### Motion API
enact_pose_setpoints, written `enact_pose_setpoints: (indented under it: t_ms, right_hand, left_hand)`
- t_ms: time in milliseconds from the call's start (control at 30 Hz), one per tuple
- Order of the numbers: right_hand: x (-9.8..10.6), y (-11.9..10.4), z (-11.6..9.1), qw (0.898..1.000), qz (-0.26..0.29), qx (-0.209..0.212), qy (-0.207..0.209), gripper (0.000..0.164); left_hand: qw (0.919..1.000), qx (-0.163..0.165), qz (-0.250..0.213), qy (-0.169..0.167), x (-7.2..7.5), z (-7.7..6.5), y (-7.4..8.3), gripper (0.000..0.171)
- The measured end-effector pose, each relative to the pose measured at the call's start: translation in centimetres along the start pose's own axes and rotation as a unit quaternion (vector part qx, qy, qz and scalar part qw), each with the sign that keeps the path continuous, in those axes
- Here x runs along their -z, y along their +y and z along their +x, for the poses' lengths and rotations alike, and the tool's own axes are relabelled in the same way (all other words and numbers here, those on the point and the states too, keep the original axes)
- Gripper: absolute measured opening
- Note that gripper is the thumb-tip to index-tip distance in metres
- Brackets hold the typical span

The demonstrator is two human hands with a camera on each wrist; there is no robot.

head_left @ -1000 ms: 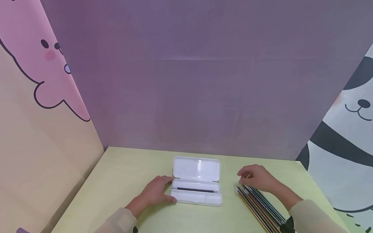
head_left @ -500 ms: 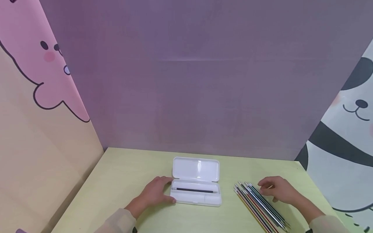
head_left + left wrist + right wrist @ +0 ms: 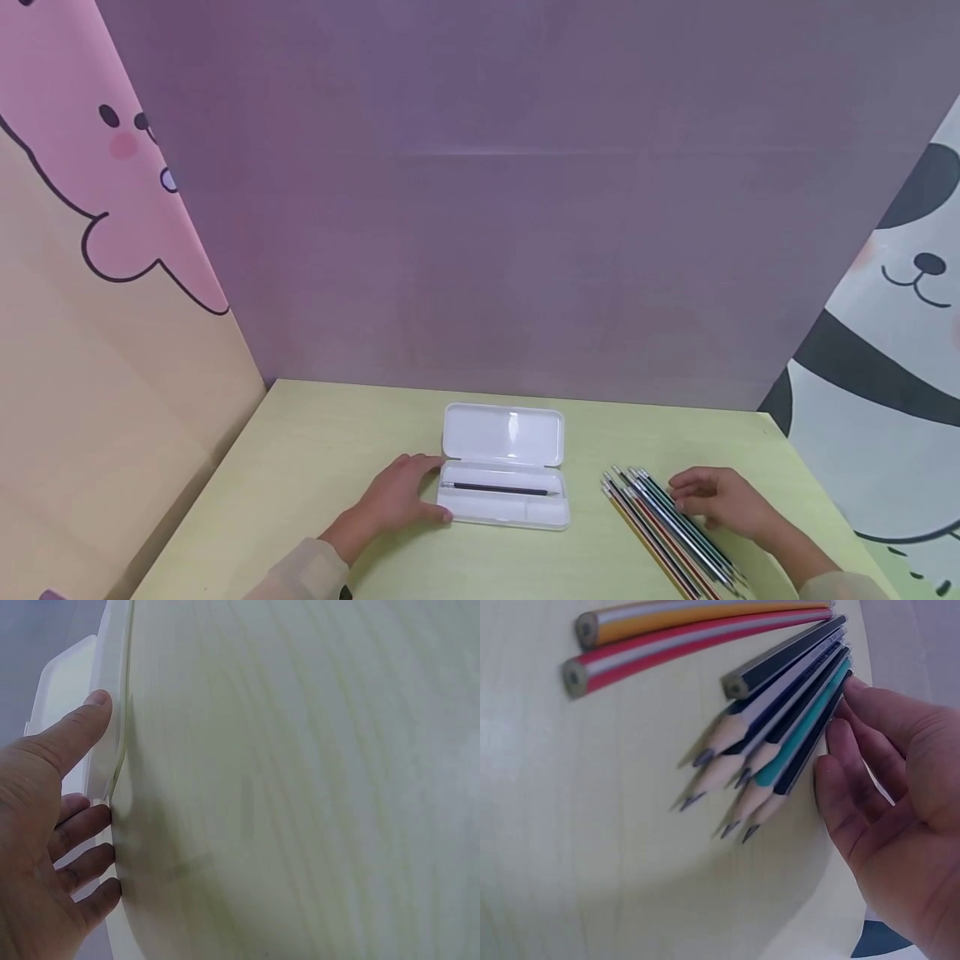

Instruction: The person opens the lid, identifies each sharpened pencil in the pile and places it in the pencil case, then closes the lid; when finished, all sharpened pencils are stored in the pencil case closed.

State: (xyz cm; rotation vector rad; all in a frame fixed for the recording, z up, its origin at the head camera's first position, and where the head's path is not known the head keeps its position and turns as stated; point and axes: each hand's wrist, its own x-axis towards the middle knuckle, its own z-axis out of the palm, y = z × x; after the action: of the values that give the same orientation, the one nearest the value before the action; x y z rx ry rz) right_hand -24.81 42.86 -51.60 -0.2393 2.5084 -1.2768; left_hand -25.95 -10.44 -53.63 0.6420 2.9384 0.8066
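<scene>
Fingers wide, our left hand (image 3: 401,497) grips one pencil case (image 3: 495,510); right hand (image 3: 726,502) loose beside eight-plus pencils (image 3: 672,533) slanting toward desk's (image 3: 337,437) near edge.

Back: purple wall (image 3: 480,217), faintly creased
Left: pink cartoon (image 3: 131,208) on beige wall (image 3: 105,392)
Right: smiling black-and-white panda (image 3: 888,375)
Table (image 3: 315,450): pale yellow, faintly streaked

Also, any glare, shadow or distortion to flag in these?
Head: bright glare streak on the raised lid of the pencil case. Left wrist: soft shadow on the pale table beside the left hand. Right wrist: red pencil and orange pencil look bowed, probably lens distortion; nearer pencil ends slightly soft.
</scene>
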Motion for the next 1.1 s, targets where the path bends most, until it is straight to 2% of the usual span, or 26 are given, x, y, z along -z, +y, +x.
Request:
enact_pose_setpoints:
  t_ms: [233, 467, 567, 800, 967, 1100]
  right_hand:
    - [0.1, 0.1, 0.1, 1.0, -0.018, -0.003, 0.009, 0.035]
    - [-0.4, -1.4, 0.2, 0.992, -0.12, 0.004, 0.037, 0.026]
    - [-0.6, -1.8, 0.2, 0.988, -0.146, 0.001, 0.04, 0.024]
    - [-0.7, -1.9, 0.5, 0.987, -0.157, -0.006, 0.042, 0.023]
    - [-0.4, -2.0, 0.6, 0.986, -0.158, 0.023, 0.041, 0.022]
    - [-0.1, -2.9, 1.1, 0.985, -0.158, 0.054, 0.046, 0.022]
  left_hand:
    - [1.0, -0.001, -0.001, 0.003, -0.1, 0.0, -0.1, 0.089]
    - [1.0, 0.004, 0.001, -0.002, -0.1, 0.0, -0.1, 0.089]
    - [1.0, 0.005, 0.0, -0.004, -0.1, 0.0, -0.1, 0.089]
    - [1.0, 0.001, 0.009, -0.001, 0.0, -0.1, -0.1, 0.09]
    - [1.0, 0.003, 0.009, -0.002, 0.0, 0.0, 0.1, 0.089]
    - [1.0, 0.008, 0.004, -0.003, 0.1, -0.1, 0.1, 0.09]
